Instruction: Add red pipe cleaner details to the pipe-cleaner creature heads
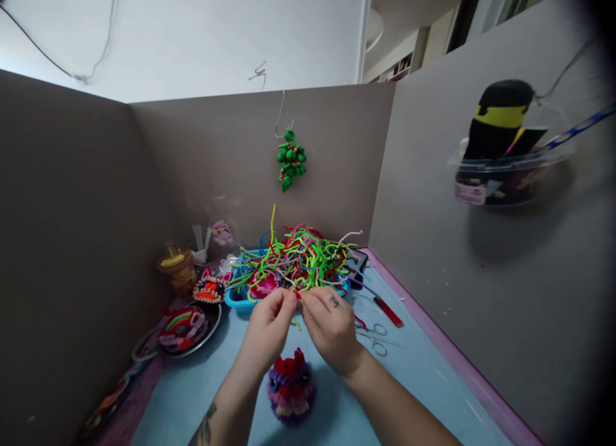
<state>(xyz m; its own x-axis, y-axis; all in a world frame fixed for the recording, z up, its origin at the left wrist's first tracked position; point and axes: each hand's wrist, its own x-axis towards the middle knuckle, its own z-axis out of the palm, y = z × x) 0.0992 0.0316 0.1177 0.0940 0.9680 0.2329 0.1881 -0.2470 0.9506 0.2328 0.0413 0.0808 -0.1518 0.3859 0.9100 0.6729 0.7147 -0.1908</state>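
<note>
My left hand (273, 319) and my right hand (332, 324) meet fingertip to fingertip over the middle of the table. Pinched between them is a short red pipe cleaner (297, 296), mostly hidden by the fingers. Below the hands, on the blue table cover, stands a purple and red owl-like pipe cleaner figure (290, 387) with eyes. Just beyond the fingers sits a blue tray (239, 303) heaped with a tangle of pipe cleaners (308, 257) in green, pink, red and yellow.
Scissors (378, 340) and a red-handled tool (388, 311) lie at the right. On the left are a dish (212, 324) with a rainbow-coloured piece (183, 328), an orange figure (210, 287) and a brown pot (177, 271). A green ornament (291, 160) hangs from the back panel.
</note>
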